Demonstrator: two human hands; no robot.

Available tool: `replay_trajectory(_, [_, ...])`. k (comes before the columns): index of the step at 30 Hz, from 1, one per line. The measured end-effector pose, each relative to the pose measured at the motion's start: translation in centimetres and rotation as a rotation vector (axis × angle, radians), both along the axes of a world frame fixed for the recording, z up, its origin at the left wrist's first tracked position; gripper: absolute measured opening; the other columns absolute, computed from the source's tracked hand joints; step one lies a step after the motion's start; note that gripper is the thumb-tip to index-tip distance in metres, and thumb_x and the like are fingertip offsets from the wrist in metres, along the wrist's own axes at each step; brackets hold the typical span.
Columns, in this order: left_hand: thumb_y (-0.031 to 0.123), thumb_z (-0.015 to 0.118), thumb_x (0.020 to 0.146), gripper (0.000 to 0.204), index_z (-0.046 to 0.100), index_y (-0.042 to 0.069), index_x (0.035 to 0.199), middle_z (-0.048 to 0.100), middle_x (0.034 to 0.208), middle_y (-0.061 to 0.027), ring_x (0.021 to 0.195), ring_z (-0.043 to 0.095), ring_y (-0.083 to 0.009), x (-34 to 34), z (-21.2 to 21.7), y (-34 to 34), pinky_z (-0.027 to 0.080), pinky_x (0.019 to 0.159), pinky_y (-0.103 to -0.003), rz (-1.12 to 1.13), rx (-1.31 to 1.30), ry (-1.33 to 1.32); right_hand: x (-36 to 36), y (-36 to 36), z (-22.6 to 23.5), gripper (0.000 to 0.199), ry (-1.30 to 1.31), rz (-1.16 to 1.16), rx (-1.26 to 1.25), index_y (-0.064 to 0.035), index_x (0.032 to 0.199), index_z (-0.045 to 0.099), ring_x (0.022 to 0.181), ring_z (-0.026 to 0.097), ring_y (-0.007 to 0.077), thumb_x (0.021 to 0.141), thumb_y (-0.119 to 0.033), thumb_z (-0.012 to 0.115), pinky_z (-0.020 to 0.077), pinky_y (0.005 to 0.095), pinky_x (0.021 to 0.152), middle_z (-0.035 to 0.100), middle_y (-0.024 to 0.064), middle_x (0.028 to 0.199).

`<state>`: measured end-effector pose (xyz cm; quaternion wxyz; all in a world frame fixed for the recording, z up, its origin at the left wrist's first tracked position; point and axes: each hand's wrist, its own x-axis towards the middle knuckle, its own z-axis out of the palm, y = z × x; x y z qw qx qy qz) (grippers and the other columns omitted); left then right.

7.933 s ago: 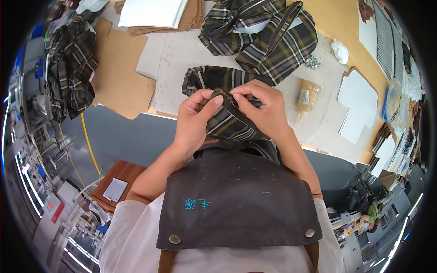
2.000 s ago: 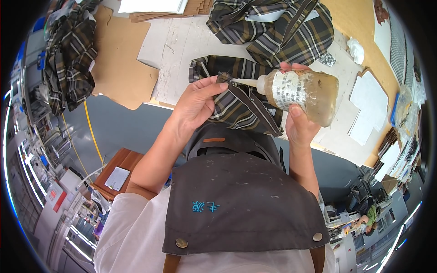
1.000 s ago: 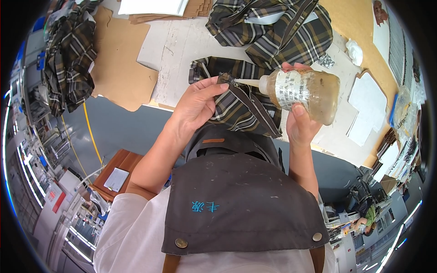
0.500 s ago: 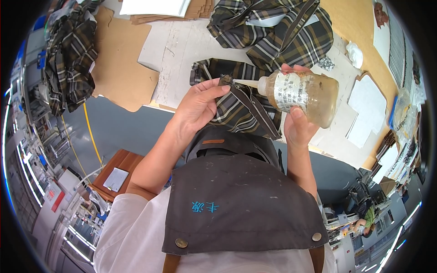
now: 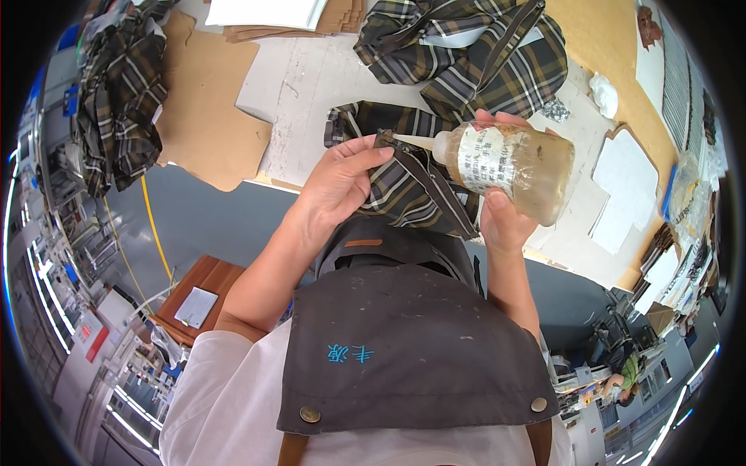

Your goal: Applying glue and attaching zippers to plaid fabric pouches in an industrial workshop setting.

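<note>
My left hand (image 5: 336,186) pinches the folded edge of a dark plaid fabric piece (image 5: 412,186) held up in front of my chest. My right hand (image 5: 503,221) grips a clear glue bottle (image 5: 509,161) with amber liquid, tipped sideways. Its white nozzle (image 5: 410,140) points left and touches the fabric edge right by my left fingertips. The rest of the plaid piece hangs down toward my dark apron (image 5: 412,342).
A larger plaid bag (image 5: 466,54) lies on the workbench behind, on grey paper sheets (image 5: 311,85). Brown cardboard (image 5: 206,101) covers the left bench; more plaid fabric (image 5: 120,101) hangs far left. White card pieces (image 5: 625,179) lie right. A brown stool (image 5: 198,299) stands below left.
Earlier both hands worked the plaid piece without the bottle. Over the last seconds the bottle's nozzle stays at the fabric edge, shifting only slightly along it.
</note>
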<state>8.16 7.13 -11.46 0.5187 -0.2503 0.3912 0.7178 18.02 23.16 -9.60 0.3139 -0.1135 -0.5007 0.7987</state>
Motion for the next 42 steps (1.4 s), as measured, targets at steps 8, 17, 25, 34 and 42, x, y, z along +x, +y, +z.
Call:
replay_trajectory(8, [-0.004,0.059,0.077,0.017,0.057,-0.001,0.094,0.062,0.091,-0.0074,0.084,0.059,-0.0119,0.11,-0.23,-0.35,0.047,0.077,-0.023,0.009,0.007,0.005,0.34,0.24,0.23,0.079,-0.024,-0.005,0.017,-0.0133,0.127,0.018,0.105,0.048,0.0386,0.068,-0.009,0.071,0.0421,0.0488,0.087,0.041,0.0259,0.116])
replay_trajectory(17, [-0.004,0.059,0.078,0.016,0.058,-0.001,0.093,0.063,0.089,-0.0079,0.082,0.06,-0.0129,0.05,0.25,-0.23,0.048,0.076,-0.024,0.009,0.018,0.013,0.34,0.18,0.48,0.08,-0.02,0.001,0.034,-0.0128,0.126,0.018,0.104,0.048,0.0387,0.067,-0.009,0.072,0.0424,0.0491,0.086,0.041,0.0259,0.116])
replay_trajectory(25, [-0.005,0.06,0.077,0.018,0.057,0.0,0.094,0.062,0.089,-0.0075,0.082,0.06,-0.013,0.11,0.01,-0.23,0.048,0.077,-0.024,0.021,0.004,0.031,0.25,-0.04,0.4,0.081,-0.025,0.039,0.047,-0.0116,0.125,0.018,0.105,0.048,0.0382,0.065,-0.008,0.073,0.0419,0.0491,0.087,0.042,0.0258,0.115])
replay_trajectory(34, [-0.005,0.06,0.077,0.016,0.058,-0.001,0.092,0.063,0.089,-0.008,0.082,0.06,-0.0129,0.14,0.02,-0.19,0.048,0.076,-0.023,0.01,-0.01,0.028,0.31,0.16,0.2,0.079,-0.004,0.068,0.088,-0.0109,0.124,0.018,0.106,0.048,0.0382,0.065,-0.005,0.071,0.0421,0.048,0.087,0.042,0.0263,0.116])
replay_trajectory(42, [-0.005,0.06,0.076,0.018,0.058,-0.001,0.093,0.062,0.089,-0.0083,0.083,0.06,-0.0132,0.35,-0.07,-0.14,0.048,0.076,-0.023,0.017,-0.022,0.054,0.03,-0.01,0.13,0.079,0.001,0.068,0.116,-0.0107,0.124,0.018,0.106,0.048,0.0385,0.066,-0.007,0.071,0.042,0.0481,0.087,0.041,0.0268,0.116])
